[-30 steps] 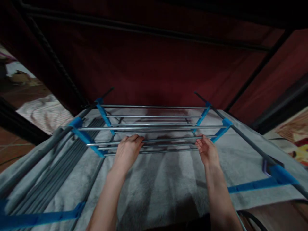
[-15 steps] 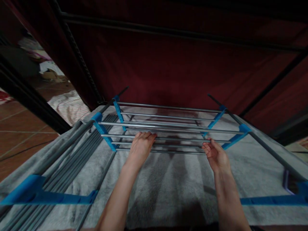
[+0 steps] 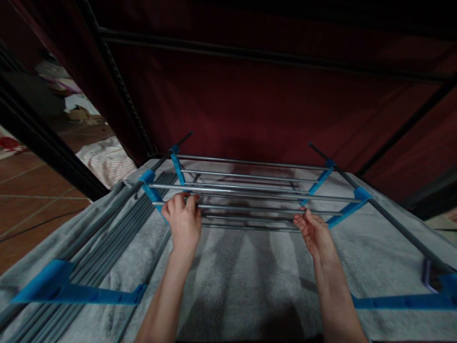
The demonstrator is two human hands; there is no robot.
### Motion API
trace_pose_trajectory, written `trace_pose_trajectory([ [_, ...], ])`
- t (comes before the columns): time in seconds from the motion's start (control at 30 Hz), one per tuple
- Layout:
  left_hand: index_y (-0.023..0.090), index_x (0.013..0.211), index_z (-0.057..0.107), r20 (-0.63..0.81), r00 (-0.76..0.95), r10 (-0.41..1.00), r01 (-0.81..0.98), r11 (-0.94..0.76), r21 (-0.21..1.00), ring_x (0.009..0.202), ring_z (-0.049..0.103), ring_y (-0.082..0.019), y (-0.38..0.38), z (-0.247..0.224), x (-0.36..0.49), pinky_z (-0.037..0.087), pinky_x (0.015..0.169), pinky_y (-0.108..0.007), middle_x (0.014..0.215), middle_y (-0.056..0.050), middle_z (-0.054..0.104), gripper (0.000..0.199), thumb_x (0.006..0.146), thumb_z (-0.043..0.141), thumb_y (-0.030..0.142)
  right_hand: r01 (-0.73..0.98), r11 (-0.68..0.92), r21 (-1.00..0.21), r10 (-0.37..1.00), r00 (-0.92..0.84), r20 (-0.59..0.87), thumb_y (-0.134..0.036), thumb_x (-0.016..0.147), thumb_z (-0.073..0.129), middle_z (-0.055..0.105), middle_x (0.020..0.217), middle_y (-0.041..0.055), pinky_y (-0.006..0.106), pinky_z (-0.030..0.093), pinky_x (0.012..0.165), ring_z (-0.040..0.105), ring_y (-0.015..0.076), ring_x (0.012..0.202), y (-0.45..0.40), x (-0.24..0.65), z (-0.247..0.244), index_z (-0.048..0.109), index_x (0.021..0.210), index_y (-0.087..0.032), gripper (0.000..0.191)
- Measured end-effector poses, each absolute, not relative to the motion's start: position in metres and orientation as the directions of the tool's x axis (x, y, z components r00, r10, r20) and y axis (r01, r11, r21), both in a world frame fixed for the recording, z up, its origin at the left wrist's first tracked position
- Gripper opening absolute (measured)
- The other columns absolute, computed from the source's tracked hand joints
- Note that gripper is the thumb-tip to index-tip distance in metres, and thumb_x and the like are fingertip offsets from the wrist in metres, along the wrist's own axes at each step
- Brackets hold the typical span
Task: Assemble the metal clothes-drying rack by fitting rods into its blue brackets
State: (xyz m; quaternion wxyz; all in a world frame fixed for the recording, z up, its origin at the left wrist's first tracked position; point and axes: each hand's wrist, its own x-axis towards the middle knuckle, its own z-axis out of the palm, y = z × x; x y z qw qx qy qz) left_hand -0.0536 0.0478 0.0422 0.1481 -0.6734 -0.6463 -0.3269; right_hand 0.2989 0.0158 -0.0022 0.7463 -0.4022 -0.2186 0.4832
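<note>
A rack of grey tubes and blue plastic brackets lies on the grey blanket (image 3: 235, 286). Several thin metal rods cross between its left blue bracket (image 3: 152, 191) and right blue bracket (image 3: 348, 209). My left hand (image 3: 183, 221) is curled over a metal rod (image 3: 246, 208) close to the left bracket; its fingertips are partly hidden behind the rod. Toward the other end of the same rod, my right hand (image 3: 314, 231) pinches it between thumb and fingers, palm turned inward. Nearer me, a blue bracket (image 3: 71, 288) sticks out on the left and another blue bracket (image 3: 403, 300) on the right.
A bundle of loose grey tubes (image 3: 121, 243) lies along the left side. Behind the rack stands a dark red fabric panel (image 3: 243, 109) with a black frame. A purple-edged object (image 3: 428, 276) rests at the right. Striped cloth (image 3: 107, 159) lies on the tiled floor.
My left hand has slid left along the rod toward the left bracket. My right hand has shifted slightly left and down, staying at the rod's right end.
</note>
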Motion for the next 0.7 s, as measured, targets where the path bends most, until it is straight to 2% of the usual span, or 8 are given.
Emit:
trace_pose_trajectory([
  [0.1, 0.018, 0.110, 0.061, 0.639, -0.320, 0.700, 0.913, 0.048, 0.404, 0.117, 0.045, -0.037, 0.042, 0.035, -0.061, 0.036, 0.096, -0.058, 0.121, -0.018, 0.050, 0.027, 0.087, 0.049, 0.024, -0.520, 0.223, -0.825, 0.890, 0.454, -0.046, -0.029, 0.057, 0.092, 0.075, 0.085, 0.0018, 0.026, 0.062, 0.061, 0.071, 0.0142, 0.064, 0.017, 0.300, -0.006, 0.069, 0.068, -0.019, 0.027],
  [0.17, 0.016, 0.107, 0.058, 0.623, -0.464, 0.630, 0.832, 0.070, 0.550, 0.118, 0.044, -0.036, 0.043, 0.028, -0.070, 0.037, 0.096, -0.057, 0.118, -0.017, 0.050, 0.025, 0.084, 0.049, 0.022, -0.508, 0.226, -0.831, 0.883, 0.467, -0.046, -0.031, 0.055, 0.093, 0.075, 0.087, 0.0021, 0.026, 0.062, 0.059, 0.071, 0.0141, 0.063, 0.018, 0.301, -0.007, 0.070, 0.068, -0.019, 0.029],
  [0.3, 0.017, 0.102, 0.054, 0.613, -0.723, 0.319, 0.603, -0.142, 0.785, 0.113, 0.049, -0.027, 0.064, 0.015, -0.099, 0.039, 0.100, -0.045, 0.110, -0.010, 0.054, 0.032, 0.070, 0.052, 0.010, -0.516, 0.208, -0.831, 0.882, 0.466, -0.068, -0.031, 0.054, 0.094, 0.075, 0.083, 0.0005, 0.026, 0.062, 0.059, 0.071, 0.0141, 0.063, 0.018, 0.301, -0.005, 0.069, 0.066, -0.018, 0.031],
  [0.37, 0.018, 0.104, 0.054, 0.541, -0.800, 0.259, 0.465, -0.302, 0.832, 0.106, 0.053, -0.021, 0.079, 0.009, -0.113, 0.042, 0.098, -0.039, 0.110, -0.007, 0.056, 0.038, 0.068, 0.053, 0.008, -0.518, 0.202, -0.831, 0.885, 0.460, -0.072, -0.031, 0.053, 0.094, 0.075, 0.083, -0.0003, 0.026, 0.061, 0.060, 0.071, 0.0139, 0.064, 0.017, 0.300, -0.004, 0.069, 0.066, -0.018, 0.030],
  [0.43, 0.017, 0.104, 0.056, 0.460, -0.823, 0.332, 0.320, -0.398, 0.860, 0.097, 0.057, -0.018, 0.091, 0.006, -0.122, 0.044, 0.094, -0.034, 0.102, -0.004, 0.060, 0.032, 0.072, 0.054, 0.013, -0.513, 0.205, -0.834, 0.885, 0.461, -0.066, -0.032, 0.054, 0.093, 0.075, 0.085, -0.0007, 0.025, 0.061, 0.060, 0.071, 0.0132, 0.064, 0.016, 0.300, -0.003, 0.070, 0.067, -0.019, 0.030],
  [0.53, 0.015, 0.094, 0.061, 0.322, -0.795, 0.514, 0.098, -0.415, 0.904, 0.080, 0.061, -0.016, 0.101, 0.008, -0.123, 0.049, 0.081, -0.031, 0.083, -0.002, 0.064, 0.021, 0.083, 0.052, 0.031, -0.505, 0.213, -0.836, 0.886, 0.461, -0.053, -0.032, 0.057, 0.092, 0.075, 0.088, -0.0011, 0.025, 0.061, 0.062, 0.070, 0.0123, 0.065, 0.014, 0.299, -0.005, 0.071, 0.069, -0.019, 0.027],
  [0.63, 0.015, 0.094, 0.063, 0.188, -0.736, 0.650, -0.094, -0.374, 0.923, 0.066, 0.063, -0.017, 0.103, 0.012, -0.119, 0.050, 0.065, -0.029, 0.070, -0.002, 0.065, 0.042, 0.088, 0.044, 0.052, -0.490, 0.197, -0.849, 0.893, 0.447, -0.050, -0.032, 0.062, 0.090, 0.074, 0.088, -0.0010, 0.025, 0.060, 0.064, 0.070, 0.0118, 0.067, 0.013, 0.300, -0.007, 0.070, 0.071, -0.019, 0.025],
  [0.7, 0.014, 0.095, 0.065, 0.122, -0.715, 0.688, -0.139, -0.311, 0.940, 0.057, 0.060, -0.016, 0.105, 0.014, -0.117, 0.047, 0.055, -0.028, 0.065, -0.003, 0.064, 0.058, 0.087, 0.038, 0.064, -0.477, 0.181, -0.860, 0.895, 0.442, -0.057, -0.033, 0.064, 0.089, 0.074, 0.086, -0.0008, 0.025, 0.060, 0.066, 0.070, 0.0117, 0.067, 0.013, 0.301, -0.008, 0.070, 0.072, -0.019, 0.025],
])
